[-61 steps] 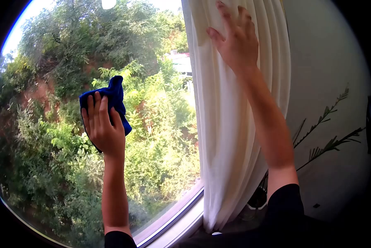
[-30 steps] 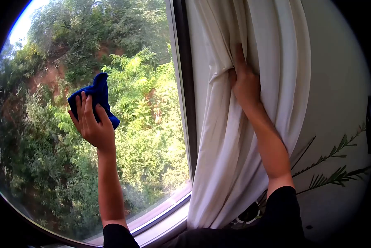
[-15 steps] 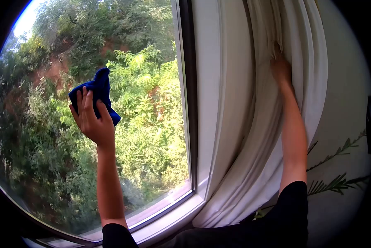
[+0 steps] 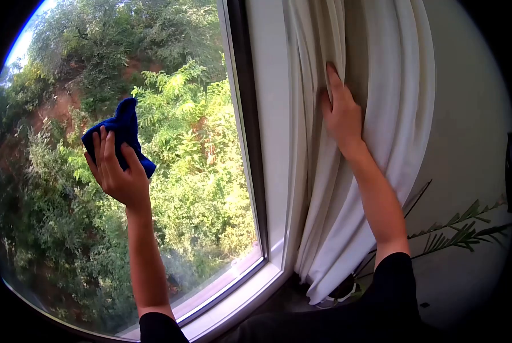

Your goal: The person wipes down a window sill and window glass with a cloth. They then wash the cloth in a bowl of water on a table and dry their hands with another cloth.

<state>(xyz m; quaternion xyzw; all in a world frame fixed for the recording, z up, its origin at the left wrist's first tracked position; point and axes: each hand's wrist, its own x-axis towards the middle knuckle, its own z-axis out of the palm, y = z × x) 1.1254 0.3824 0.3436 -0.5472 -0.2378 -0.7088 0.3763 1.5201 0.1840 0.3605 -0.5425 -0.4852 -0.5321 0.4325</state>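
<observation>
My left hand (image 4: 116, 171) lies against the window pane (image 4: 193, 228) with a blue cloth (image 4: 127, 128) under its fingers, pressed to the glass. One corner of the cloth sticks up above the fingertips. To the right, my right hand (image 4: 342, 114) is at the white curtain (image 4: 393, 114), with thumb and index finger at a gathered fold. The other fingers of that hand are hidden, so its grip on the fabric is partly out of sight. The curtain hangs in long folds beside the window frame (image 4: 249, 114).
A white sill (image 4: 239, 303) runs under the window. Dark green plant fronds (image 4: 461, 234) stand before the pale wall (image 4: 467, 114) at the right, with a pot partly hidden below the curtain. Trees and bushes show outside.
My right hand, at first spread over the curtain, has closed in on its folds and drawn them right, uncovering the frame; lately it came back left. My left hand and cloth shifted slightly left.
</observation>
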